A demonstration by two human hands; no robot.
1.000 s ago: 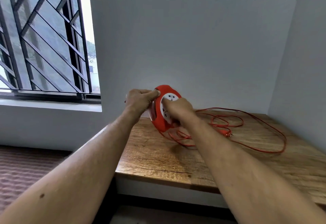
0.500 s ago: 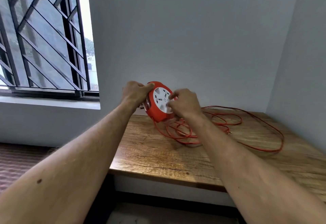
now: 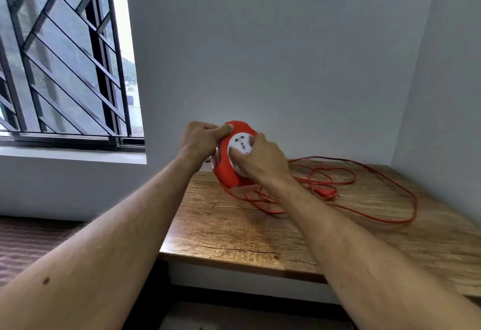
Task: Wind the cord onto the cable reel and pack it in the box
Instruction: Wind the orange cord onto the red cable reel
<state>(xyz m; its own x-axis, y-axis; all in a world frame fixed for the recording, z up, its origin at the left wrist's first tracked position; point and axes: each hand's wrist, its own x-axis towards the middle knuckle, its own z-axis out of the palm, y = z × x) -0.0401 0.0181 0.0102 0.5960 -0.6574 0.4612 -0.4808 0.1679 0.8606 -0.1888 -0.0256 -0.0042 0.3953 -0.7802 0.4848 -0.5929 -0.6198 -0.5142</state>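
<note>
Reel [image 3: 229, 171] held upright just above the table [image 3: 234, 238] at its far left corner. Left hand [image 3: 201, 140] grips the rim at 10 o'clock, fingers curled; right hand [image 3: 263, 159] fingers pinch the white hub at 3. Most cord [image 3: 385, 219] lies loose toward 4 o'clock, so winding looks barely begun. No box in view.

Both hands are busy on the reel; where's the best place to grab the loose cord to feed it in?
Grip the cord just below the reel, coming from above: there it leaves the reel as one strand, clear of the tangled loops lying farther right on the table.
</note>
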